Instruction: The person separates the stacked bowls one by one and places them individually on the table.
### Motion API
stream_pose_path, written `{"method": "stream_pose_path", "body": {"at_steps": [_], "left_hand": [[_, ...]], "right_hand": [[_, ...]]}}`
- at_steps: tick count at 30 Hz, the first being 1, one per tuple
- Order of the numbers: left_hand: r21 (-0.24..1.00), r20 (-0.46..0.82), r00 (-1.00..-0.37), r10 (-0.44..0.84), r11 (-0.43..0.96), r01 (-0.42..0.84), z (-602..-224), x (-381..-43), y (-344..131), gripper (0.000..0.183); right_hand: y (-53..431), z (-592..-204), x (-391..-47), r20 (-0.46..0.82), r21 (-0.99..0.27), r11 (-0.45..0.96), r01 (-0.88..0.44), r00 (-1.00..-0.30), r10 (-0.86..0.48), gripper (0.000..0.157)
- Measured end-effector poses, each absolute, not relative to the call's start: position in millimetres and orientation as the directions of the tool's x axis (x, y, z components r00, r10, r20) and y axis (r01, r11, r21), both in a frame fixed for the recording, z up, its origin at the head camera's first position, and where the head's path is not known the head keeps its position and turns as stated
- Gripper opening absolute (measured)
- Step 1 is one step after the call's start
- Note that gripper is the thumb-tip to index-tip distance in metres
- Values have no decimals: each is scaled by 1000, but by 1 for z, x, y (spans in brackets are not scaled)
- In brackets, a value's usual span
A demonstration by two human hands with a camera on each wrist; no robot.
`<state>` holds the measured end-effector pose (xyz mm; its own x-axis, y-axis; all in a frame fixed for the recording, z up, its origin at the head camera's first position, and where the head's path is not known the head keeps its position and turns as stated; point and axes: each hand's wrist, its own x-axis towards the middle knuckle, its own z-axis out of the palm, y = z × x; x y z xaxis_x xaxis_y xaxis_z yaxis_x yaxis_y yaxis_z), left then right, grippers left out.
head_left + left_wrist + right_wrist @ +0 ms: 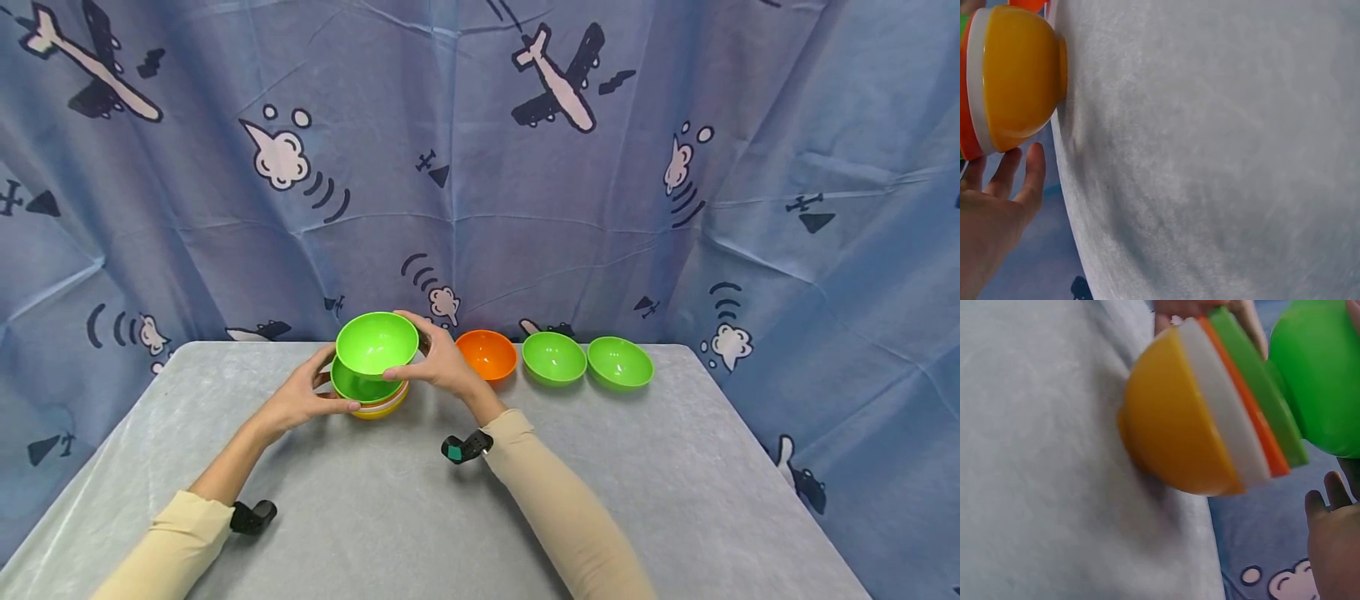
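My right hand (444,360) grips a bright green bowl (373,343) by its right side, thumb at the near rim, tilted over a stack of bowls. That stack has a green bowl (1259,387) on top, then an orange bowl (1249,403), a white bowl (1225,403) and a yellow bowl (1169,419) at the bottom. The held bowl's base dips into the stack's top bowl in the right wrist view. My left hand (298,398) holds the stack from the left, thumb in front and fingers behind, near its upper rims. The stack stands on the table.
Right of the stack, along the far table edge, an orange bowl (487,354) and two green bowls, a nearer one (553,358) and a farther one (620,363), stand in a row. A grey-white cloth covers the table (600,475). Behind hangs a blue patterned curtain (480,167).
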<state>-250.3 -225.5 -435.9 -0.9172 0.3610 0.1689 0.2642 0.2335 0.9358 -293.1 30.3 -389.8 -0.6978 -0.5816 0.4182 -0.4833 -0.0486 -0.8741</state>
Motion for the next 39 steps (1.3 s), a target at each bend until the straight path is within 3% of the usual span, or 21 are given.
{"method": "stream_pose_path", "body": {"at_steps": [9,19,39], "left_hand": [[938,140,-928,345,254,235,-437,-249,-225,100],[931,147,-925,351,266,249,-437,-249,-225,98],[931,139,-927,348,272,242,-436,-249,-225,96]], "right_hand": [[61,-374,-294,446,-889,-179,-421,-713,-542,89],[121,-372,-295,379,-907,-35,-419,-780,-498,88],[257,-399,-305,359,-902,158,-401,-902,-241,83]]}}
